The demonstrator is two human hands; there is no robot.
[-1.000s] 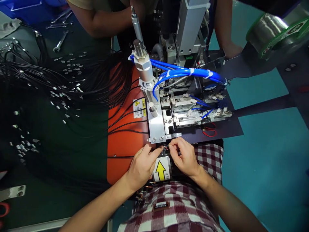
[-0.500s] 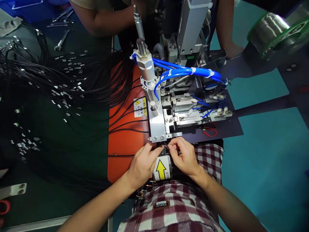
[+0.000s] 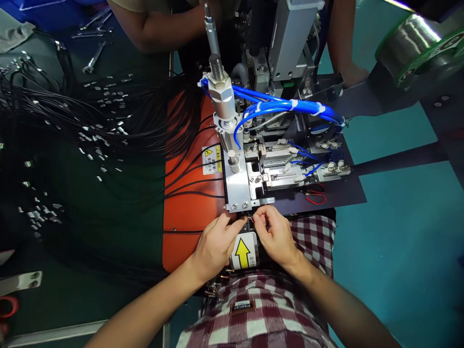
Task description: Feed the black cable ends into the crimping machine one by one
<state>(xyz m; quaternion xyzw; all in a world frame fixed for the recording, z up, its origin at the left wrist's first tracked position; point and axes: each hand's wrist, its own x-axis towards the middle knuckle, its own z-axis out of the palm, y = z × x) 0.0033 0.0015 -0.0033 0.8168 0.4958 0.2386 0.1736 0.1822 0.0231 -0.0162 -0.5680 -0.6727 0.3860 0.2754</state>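
My left hand and my right hand meet at the front of a small metal machine, just under its silver plate. Both pinch the thin red and black wire ends between thumb and forefinger. A black cable runs left from my left hand across the orange mat. Right below the hands sits a white label with a yellow arrow.
Many black cables with metal tips lie spread over the dark bench at left. Blue air hoses loop over the machine. Red-handled scissors lie to its right. Another person's arms rest at the far side, and wrenches lie at top left.
Both hands stay pinched at the same spot under the plate; only the view has shifted slightly.
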